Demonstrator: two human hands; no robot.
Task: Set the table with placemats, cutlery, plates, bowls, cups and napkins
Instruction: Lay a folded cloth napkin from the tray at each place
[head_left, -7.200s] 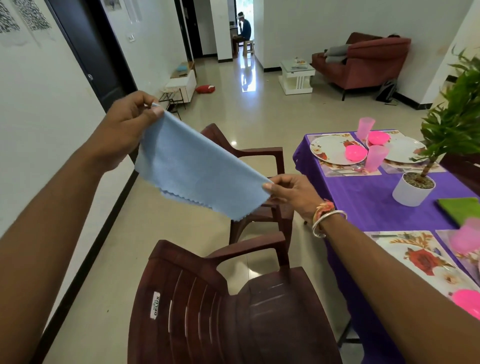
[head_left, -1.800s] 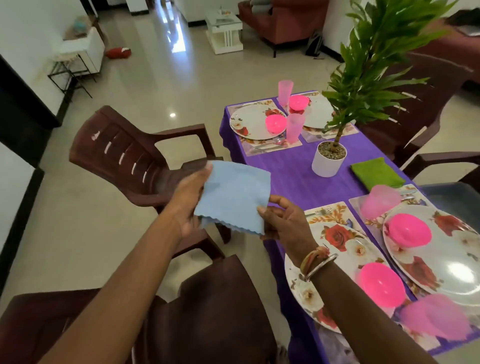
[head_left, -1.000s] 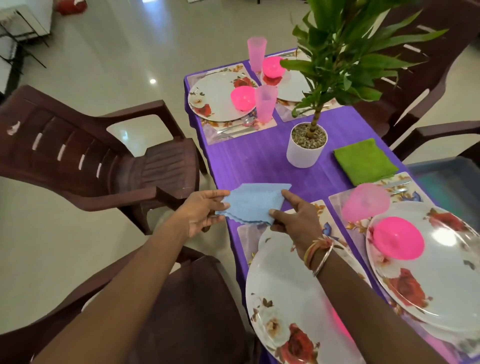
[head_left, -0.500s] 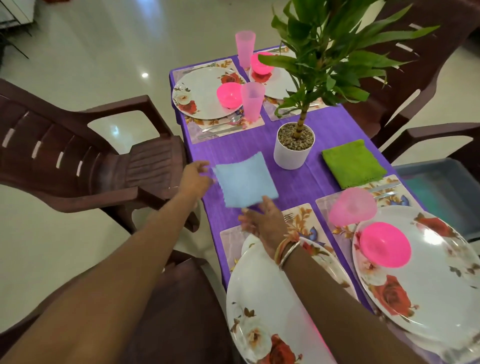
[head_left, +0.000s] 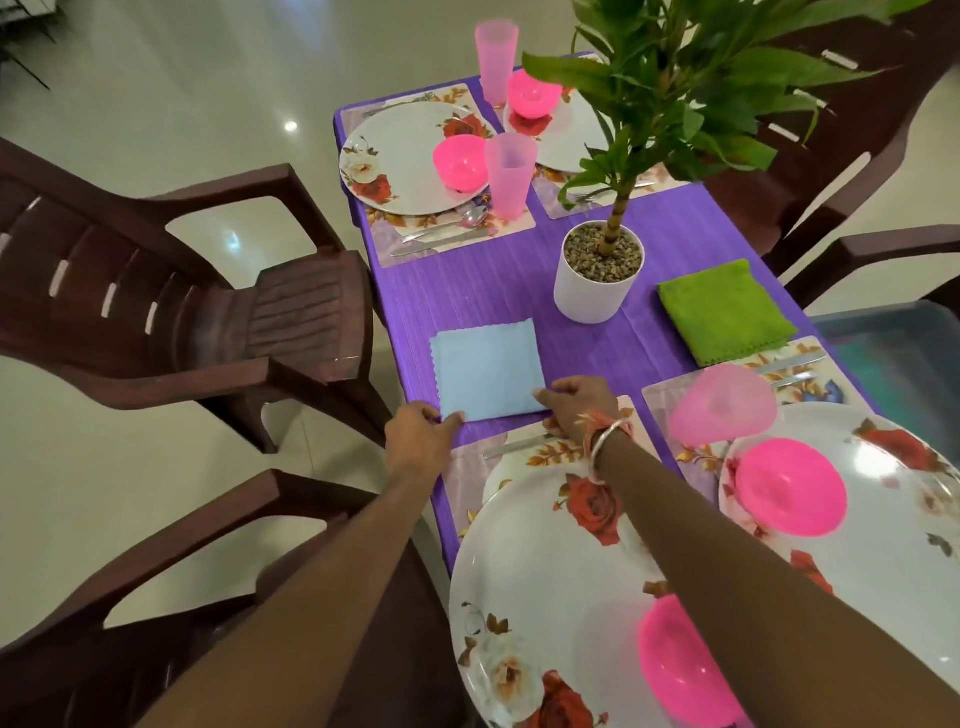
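Since half a second ago, blue napkin (head_left: 485, 370) has landed flat on desk (head_left: 467, 291), 8 o'clock of potted plant (head_left: 597, 291). Left hand (head_left: 421, 439) pinches its 7 o'clock corner. Right hand (head_left: 579, 405) sits curled on the 5 o'clock corner, pinch unclear. Best practice, judged: square its edge to placemat (head_left: 465, 480), smooth, release.

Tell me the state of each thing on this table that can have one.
blue napkin, folded, flat on the purple tablecloth
green napkin, folded, flat, untouched
left hand, fingers at the blue napkin's near-left corner
right hand, fingers at its near-right corner
pink cup by the far-left plate, upright
pink bowl on that plate, open side up
potted plant, upright
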